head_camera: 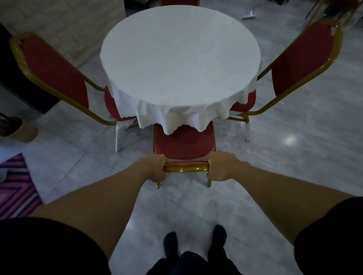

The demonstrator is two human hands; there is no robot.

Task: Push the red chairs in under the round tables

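Observation:
A round table under a white cloth stands straight ahead. In front of me is a red chair with a gold frame; the front of its seat lies under the hanging cloth edge. My left hand grips the left end of the chair's gold top rail, and my right hand grips the right end. A second red chair stands at the table's left with its seat partly under the cloth. A third red chair stands at the right, likewise tucked in. The top of another red chair shows beyond the table.
The floor is pale glossy tile. A striped pink rug lies at the left edge. A tan bin or basket and a dark cabinet stand at the far left. My feet are behind the chair.

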